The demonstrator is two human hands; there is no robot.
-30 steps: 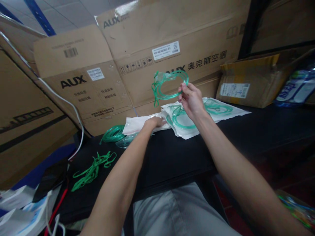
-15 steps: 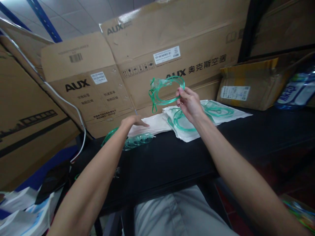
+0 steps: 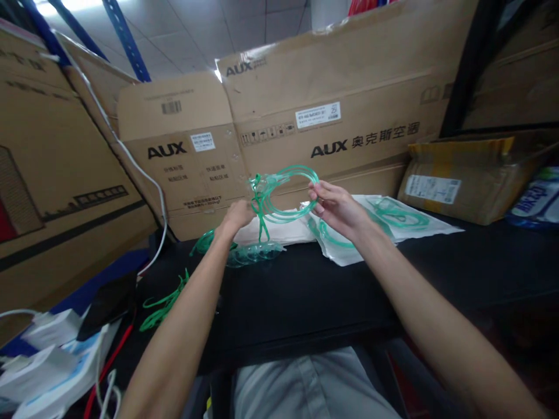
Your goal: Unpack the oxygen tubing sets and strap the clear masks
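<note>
A coil of green plastic tubing (image 3: 286,192) with a clear mask piece hangs in the air above the black table (image 3: 305,291). My right hand (image 3: 336,206) pinches the coil's right side. My left hand (image 3: 238,216) has closed on the coil's left end, where a green strap dangles. Below them lie white plastic bags (image 3: 388,224) holding more green tubing, and a loose mask with tubing (image 3: 253,253) rests near my left hand.
Large AUX cardboard boxes (image 3: 332,116) wall the back of the table. A smaller box (image 3: 463,180) sits at the right. Green straps (image 3: 163,302) lie at the left, beside a dark phone (image 3: 107,302), white packets (image 3: 56,361) and cables.
My left hand has risen from the bags on the table to the left end of the coil. My right hand lowered the coil slightly. The view shifted upward.
</note>
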